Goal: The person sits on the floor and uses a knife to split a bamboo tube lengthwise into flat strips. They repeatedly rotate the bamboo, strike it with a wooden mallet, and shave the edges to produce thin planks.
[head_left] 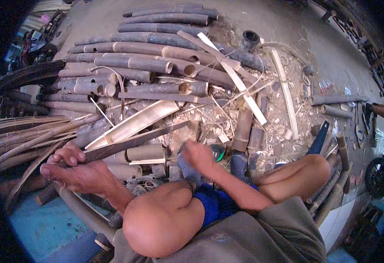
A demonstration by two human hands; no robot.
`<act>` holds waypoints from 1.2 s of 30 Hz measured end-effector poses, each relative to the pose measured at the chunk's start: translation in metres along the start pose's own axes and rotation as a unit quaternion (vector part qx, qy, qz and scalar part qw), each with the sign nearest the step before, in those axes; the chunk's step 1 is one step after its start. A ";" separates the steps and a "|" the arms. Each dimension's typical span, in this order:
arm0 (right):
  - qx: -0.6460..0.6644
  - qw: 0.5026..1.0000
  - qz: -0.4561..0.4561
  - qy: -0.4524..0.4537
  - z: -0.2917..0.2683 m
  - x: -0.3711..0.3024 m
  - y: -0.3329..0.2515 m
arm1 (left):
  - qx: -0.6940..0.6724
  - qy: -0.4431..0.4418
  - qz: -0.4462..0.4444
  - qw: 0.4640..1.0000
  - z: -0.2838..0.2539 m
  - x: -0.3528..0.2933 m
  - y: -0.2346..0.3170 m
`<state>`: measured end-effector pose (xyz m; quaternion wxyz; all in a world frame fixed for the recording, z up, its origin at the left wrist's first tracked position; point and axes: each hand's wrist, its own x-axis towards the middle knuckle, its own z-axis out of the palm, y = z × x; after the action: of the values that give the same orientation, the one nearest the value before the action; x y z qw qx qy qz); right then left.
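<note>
My left hand [78, 173] is turned palm up at the left, with its fingers closed around the near end of a dark bamboo strip [130, 143]. The strip slants up and right, and its far end is near a pale, blurred patch above my right fist. My right hand [196, 158], blurred, looks curled into a fist in front of my body. Whatever it grips cannot be made out. Just beyond the held strip lies a wide split bamboo piece [135, 124], pale inner face up.
Dark bamboo poles [135, 63] lie in rows across the floor ahead. Pale split strips [284, 92] and shavings [275, 114] are scattered to the right. A bundle of thin slats [30, 131] rests at the left. A blue saw-like handle [319, 138] stands beside my right knee.
</note>
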<state>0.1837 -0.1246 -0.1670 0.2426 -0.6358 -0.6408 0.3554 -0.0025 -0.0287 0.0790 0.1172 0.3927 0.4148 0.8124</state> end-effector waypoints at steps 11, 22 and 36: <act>-0.059 0.991 0.117 -0.003 0.026 0.017 0.085 | 0.037 0.046 -0.012 0.998 -0.010 0.016 -0.009; -0.075 0.992 0.091 -0.038 -0.018 -0.008 0.039 | -0.087 -0.074 -0.101 0.988 -0.022 0.015 -0.012; 0.020 0.999 -0.021 -0.036 -0.042 -0.020 -0.045 | -0.147 -0.168 -0.071 0.972 -0.019 -0.004 0.005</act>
<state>0.1884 -0.1350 -0.1038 0.2393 -0.6041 -0.6550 0.3857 -0.0130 -0.0454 0.0739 0.2991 0.4716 0.2926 0.7763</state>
